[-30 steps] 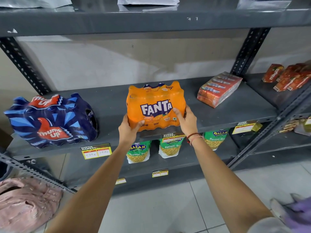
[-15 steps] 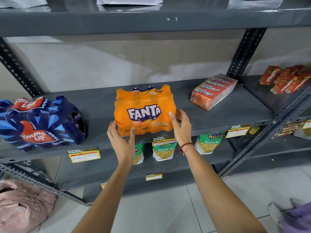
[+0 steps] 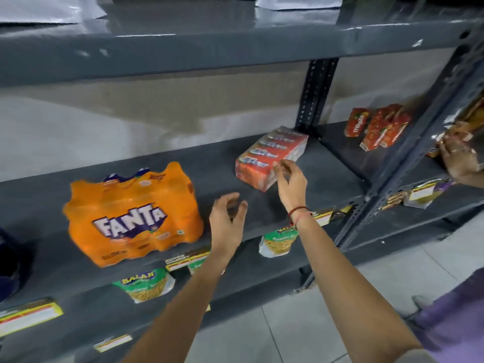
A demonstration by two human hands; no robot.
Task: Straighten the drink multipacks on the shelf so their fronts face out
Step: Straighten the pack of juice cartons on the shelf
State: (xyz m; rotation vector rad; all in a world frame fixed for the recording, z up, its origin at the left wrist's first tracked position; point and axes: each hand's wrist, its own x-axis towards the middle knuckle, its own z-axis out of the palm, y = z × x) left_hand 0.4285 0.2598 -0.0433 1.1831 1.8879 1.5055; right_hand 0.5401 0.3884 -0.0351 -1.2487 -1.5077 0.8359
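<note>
An orange Fanta multipack (image 3: 131,216) stands on the grey shelf (image 3: 301,200) with its logo facing out. To its right lies a red multipack of small drink cartons (image 3: 264,155), turned at an angle to the shelf edge. My right hand (image 3: 290,180) hovers with curled fingers at the near right corner of that red pack; whether it touches the pack is unclear. My left hand (image 3: 227,221) hangs open over the bare shelf between the two packs, holding nothing. A dark blue multipack (image 3: 7,263) shows only at the far left edge.
Red juice cartons (image 3: 377,127) stand on the adjoining shelf to the right. Another person's hand (image 3: 458,161) works at the far right. Green snack pouches (image 3: 146,284) hang on the shelf below, behind yellow price tags (image 3: 28,315). A metal upright (image 3: 314,93) divides the bays.
Both hands have let go of the Fanta pack and moved right. The right hand now reaches the red carton pack. The view has swung right, pushing the blue pack almost out of frame.
</note>
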